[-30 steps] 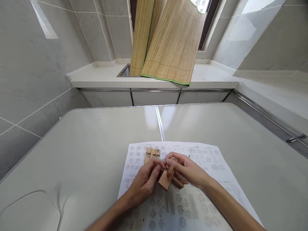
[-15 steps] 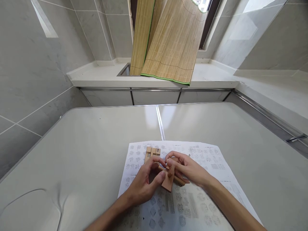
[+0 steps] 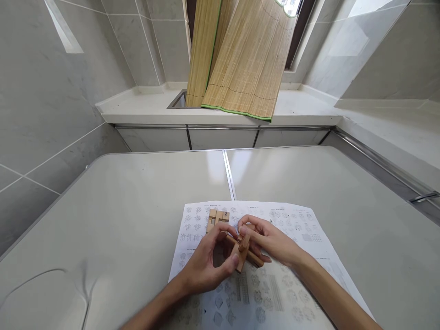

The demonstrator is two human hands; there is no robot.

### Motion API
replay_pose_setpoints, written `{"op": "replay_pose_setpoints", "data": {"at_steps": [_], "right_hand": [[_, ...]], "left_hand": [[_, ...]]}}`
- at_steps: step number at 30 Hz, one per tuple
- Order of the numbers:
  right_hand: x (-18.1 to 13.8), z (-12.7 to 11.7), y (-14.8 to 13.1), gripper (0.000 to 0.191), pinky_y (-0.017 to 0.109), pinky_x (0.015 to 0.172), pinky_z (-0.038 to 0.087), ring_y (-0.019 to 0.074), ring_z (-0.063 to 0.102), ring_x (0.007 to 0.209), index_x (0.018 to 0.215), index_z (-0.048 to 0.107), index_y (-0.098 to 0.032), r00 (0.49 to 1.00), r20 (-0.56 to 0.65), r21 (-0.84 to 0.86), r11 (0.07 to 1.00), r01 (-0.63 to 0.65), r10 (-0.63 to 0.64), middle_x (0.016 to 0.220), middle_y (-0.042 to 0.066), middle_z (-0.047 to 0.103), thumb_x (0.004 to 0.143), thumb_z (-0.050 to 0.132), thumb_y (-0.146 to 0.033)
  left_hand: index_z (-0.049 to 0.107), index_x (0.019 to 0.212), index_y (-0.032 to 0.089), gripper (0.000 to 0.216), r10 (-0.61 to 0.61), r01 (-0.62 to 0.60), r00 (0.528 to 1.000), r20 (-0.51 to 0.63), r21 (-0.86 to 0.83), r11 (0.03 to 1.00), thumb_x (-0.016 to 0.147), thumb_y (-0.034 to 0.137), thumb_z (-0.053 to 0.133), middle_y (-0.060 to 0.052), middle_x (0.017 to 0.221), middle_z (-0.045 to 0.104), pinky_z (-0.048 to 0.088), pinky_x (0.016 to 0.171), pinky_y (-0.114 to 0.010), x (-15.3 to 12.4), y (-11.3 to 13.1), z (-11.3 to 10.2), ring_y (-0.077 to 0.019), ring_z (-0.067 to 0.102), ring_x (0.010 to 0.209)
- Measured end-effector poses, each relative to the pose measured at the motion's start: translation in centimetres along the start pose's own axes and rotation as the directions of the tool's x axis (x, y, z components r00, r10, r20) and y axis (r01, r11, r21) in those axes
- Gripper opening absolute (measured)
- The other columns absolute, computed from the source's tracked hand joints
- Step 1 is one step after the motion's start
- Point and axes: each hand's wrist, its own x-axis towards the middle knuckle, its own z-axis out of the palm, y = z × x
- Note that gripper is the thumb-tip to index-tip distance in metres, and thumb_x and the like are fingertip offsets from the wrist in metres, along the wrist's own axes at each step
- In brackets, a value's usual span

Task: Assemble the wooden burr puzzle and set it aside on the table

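Note:
Between my two hands is a wooden interlocking puzzle (image 3: 242,252) made of brown bars that cross each other. My left hand (image 3: 212,261) curls round its left side, with the thumb on the lower end of one bar and the index finger near the top. My right hand (image 3: 264,236) pinches the upper right part with thumb and fingertips, other fingers underneath. Behind my left hand a lighter wooden block puzzle (image 3: 218,216) marked with a "3" lies on the printed sheet; its lower part is hidden by the hand.
A large paper sheet (image 3: 299,229) printed with small puzzle diagrams covers the pale table (image 3: 144,206) under my hands. Thin grey cords (image 3: 85,298) lie at the lower left. Beyond the table, a bamboo mat (image 3: 247,64) hangs over a white ledge (image 3: 302,107).
The front bar of the held puzzle has turned, so its broad face shows narrower. My left thumb has shifted slightly down and right along it; my right hand has barely moved.

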Motion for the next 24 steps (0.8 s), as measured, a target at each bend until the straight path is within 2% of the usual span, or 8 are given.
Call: {"op": "replay_pose_setpoints", "data": {"at_steps": [8, 11, 14, 20, 24], "right_hand": [[-0.03, -0.07, 0.31, 0.037, 0.018, 0.037, 0.027, 0.0049, 0.033, 0.037, 0.098, 0.059, -0.022, 1.000, 0.001, 0.012, 1.000, 0.009, -0.009, 0.054, -0.011, 0.051, 0.097, 0.064, -0.058], [0.07, 0.02, 0.59, 0.037, 0.017, 0.036, 0.030, 0.0054, 0.035, 0.038, 0.099, 0.060, -0.022, 1.000, -0.018, 0.033, 0.999, 0.008, -0.007, 0.057, -0.009, 0.054, 0.097, 0.064, -0.058], [0.29, 0.06, 0.74, 0.036, 0.016, 0.034, 0.030, 0.0058, 0.032, 0.038, 0.097, 0.060, -0.021, 0.999, -0.033, 0.121, 0.992, -0.020, 0.024, 0.051, -0.011, 0.048, 0.095, 0.069, -0.056], [0.47, 0.05, 0.69, 0.038, 0.014, 0.032, 0.028, 0.0048, 0.029, 0.039, 0.095, 0.062, -0.019, 0.993, -0.037, 0.351, 0.932, -0.093, 0.113, 0.049, -0.011, 0.048, 0.088, 0.079, -0.052], [0.29, 0.00, 0.64, 0.039, 0.014, 0.033, 0.028, 0.0046, 0.030, 0.036, 0.099, 0.064, -0.018, 0.995, 0.014, 0.399, 0.912, -0.097, 0.099, 0.045, -0.010, 0.049, 0.089, 0.080, -0.051]], "left_hand": [[0.045, 0.118, 0.022, 0.028, -0.019, 0.019, 1.000, -0.002, 0.005, 1.000, 0.100, 0.041, 0.056, -0.002, 0.090, 0.062, 0.047, 0.077, -0.031, -0.08, -0.32, 0.02, -0.0188, 0.059, 0.085], [0.048, 0.119, 0.023, 0.030, -0.068, 0.067, 0.997, -0.028, -0.043, 0.997, 0.103, 0.048, 0.052, -0.003, 0.094, 0.063, 0.047, 0.081, -0.032, -0.07, -0.22, -0.10, -0.0192, 0.060, 0.088], [0.054, 0.117, 0.022, 0.034, -0.139, 0.133, 0.987, -0.083, -0.071, 0.989, 0.107, 0.052, 0.042, -0.005, 0.103, 0.063, 0.047, 0.086, -0.033, 0.05, 0.13, -0.24, -0.0195, 0.060, 0.093], [0.052, 0.124, 0.021, 0.035, -0.201, 0.174, 0.974, -0.107, -0.222, 0.960, 0.104, 0.051, 0.052, 0.003, 0.076, 0.057, 0.047, 0.077, -0.031, 0.41, -0.07, -0.17, -0.0149, 0.055, 0.072], [0.059, 0.108, 0.020, 0.031, -0.213, 0.184, 0.973, -0.087, -0.261, 0.948, 0.102, 0.050, 0.057, 0.001, 0.077, 0.059, 0.047, 0.071, -0.028, 0.61, -0.38, -0.17, -0.0131, 0.055, 0.069]]}}
